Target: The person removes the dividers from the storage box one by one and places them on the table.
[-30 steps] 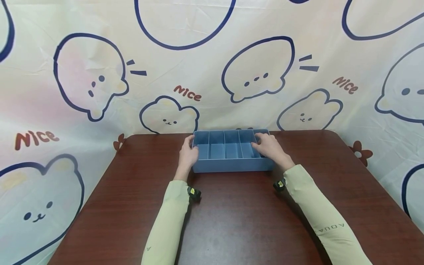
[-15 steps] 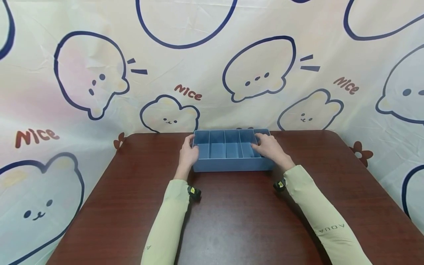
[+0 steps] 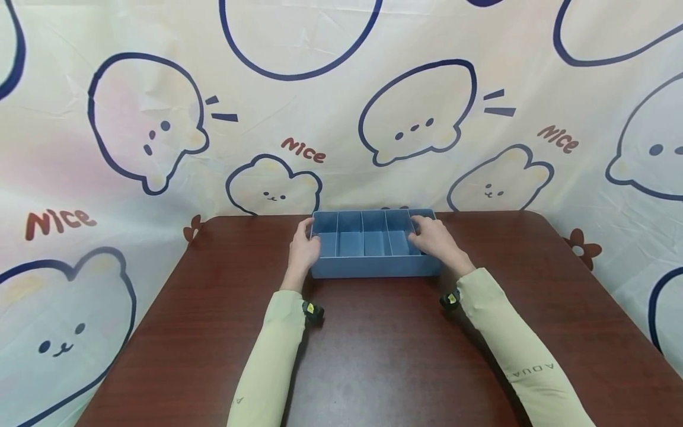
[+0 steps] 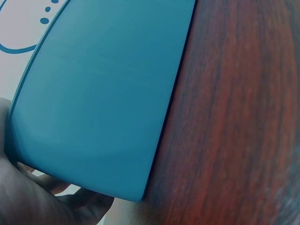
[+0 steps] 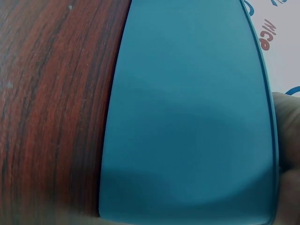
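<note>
Smooth blue tray [image 3: 376,267], oblong, divided lengthwise into compartments, left hand [image 3: 303,250] and right hand [image 3: 436,238] gripping its ends; glossy wood-grained table [image 3: 368,350]

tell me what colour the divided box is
The box is plain blue, seen best in the head view; the wrist views tint it teal.

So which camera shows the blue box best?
The head view: the blue box shows from end to end, inner dividers included, though the left hand and right hand cover parts. Both wrist views show only part of its outer wall, close up.
</note>
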The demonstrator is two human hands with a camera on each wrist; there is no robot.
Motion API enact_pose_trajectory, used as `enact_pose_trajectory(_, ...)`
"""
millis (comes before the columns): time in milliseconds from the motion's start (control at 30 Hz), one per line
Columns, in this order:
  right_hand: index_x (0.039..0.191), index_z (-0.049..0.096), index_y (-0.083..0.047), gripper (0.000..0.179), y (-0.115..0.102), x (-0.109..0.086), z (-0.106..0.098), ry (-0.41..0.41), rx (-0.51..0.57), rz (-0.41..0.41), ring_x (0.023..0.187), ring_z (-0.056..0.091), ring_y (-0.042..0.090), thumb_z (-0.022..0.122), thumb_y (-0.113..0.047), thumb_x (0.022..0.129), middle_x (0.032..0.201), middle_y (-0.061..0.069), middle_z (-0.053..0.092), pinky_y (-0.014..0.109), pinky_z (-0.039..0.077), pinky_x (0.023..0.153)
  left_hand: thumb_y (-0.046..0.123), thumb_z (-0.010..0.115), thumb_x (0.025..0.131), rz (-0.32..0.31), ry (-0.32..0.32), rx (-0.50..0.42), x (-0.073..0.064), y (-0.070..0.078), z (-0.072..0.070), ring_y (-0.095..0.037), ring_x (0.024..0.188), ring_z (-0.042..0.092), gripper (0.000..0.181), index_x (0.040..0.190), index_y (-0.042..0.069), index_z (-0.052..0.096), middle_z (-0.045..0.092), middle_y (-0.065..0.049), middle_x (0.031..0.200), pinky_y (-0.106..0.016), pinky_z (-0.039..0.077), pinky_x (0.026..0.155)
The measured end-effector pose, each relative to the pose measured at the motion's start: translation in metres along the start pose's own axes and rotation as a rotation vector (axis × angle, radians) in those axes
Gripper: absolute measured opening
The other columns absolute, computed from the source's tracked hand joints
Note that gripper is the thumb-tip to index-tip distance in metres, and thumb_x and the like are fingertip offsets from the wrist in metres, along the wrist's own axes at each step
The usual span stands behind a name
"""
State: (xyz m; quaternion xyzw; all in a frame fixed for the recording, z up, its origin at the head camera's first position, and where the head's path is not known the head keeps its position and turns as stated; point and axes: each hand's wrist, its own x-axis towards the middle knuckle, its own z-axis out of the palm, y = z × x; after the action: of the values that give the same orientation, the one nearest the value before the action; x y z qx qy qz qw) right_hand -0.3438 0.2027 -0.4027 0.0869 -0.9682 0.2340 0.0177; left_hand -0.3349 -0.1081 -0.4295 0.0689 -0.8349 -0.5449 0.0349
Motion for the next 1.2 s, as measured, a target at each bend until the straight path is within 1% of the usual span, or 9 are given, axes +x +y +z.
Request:
enact_pose_trajectory(333, 0.141, 0.047, 0.002, 0.054, 0.0015, -0.0011, 0.0025, 0.034, 0.014, -0.016, 0.047, 0.05, 0.017, 0.056, -0.015, 0.09, 0.059, 0.007, 0.056, 0.026, 0.04, 0.045, 0.014, 0.045, 0.099, 0.004, -0.004, -0.004, -0.0013, 0.0001, 0.0004, -0.033, 0.142, 0.04, 0.051, 0.149, 0.024, 0.035, 0.038, -0.01, 0.156, -0.058, 0.035, 0.112)
enact_pose_trajectory(667, 0.138, 0.05, 0.004, 0.052, 0.0, -0.003, 0.0032, 0.066, 0.016, -0.022, 0.049, 0.052, 0.018, 0.057, -0.015, 0.09, 0.066, 0.009, 0.062, 0.026, 0.041, 0.045, 0.015, 0.045, 0.099, 0.0, 0.001, -0.006, -0.0013, 0.0002, 0.0002, -0.034, 0.141, 0.041, 0.051, 0.148, 0.025, 0.036, 0.037, -0.01, 0.156, -0.059, 0.035, 0.111)
enact_pose_trajectory(967, 0.138, 0.051, 0.003, 0.051, 0.0006, -0.0051, 0.0024, 0.073, 0.022, -0.012, 0.044, 0.047, 0.018, 0.056, -0.015, 0.091, 0.059, 0.007, 0.056, 0.025, 0.038, 0.042, 0.015, 0.045, 0.099, 0.007, -0.011, 0.001, -0.0022, 0.0024, 0.0005, -0.034, 0.142, 0.04, 0.052, 0.149, 0.024, 0.035, 0.037, -0.011, 0.157, -0.059, 0.035, 0.111)
enact_pose_trajectory(1200, 0.138, 0.05, 0.003, 0.051, 0.0, -0.0044, 0.0024, 0.087, 0.043, -0.007, 0.043, 0.048, 0.017, 0.056, -0.015, 0.091, 0.056, 0.006, 0.055, 0.025, 0.039, 0.042, 0.017, 0.045, 0.099, -0.013, -0.015, 0.0, -0.0027, 0.0035, -0.0009, -0.033, 0.143, 0.038, 0.051, 0.149, 0.025, 0.035, 0.036, -0.009, 0.157, -0.058, 0.034, 0.113)
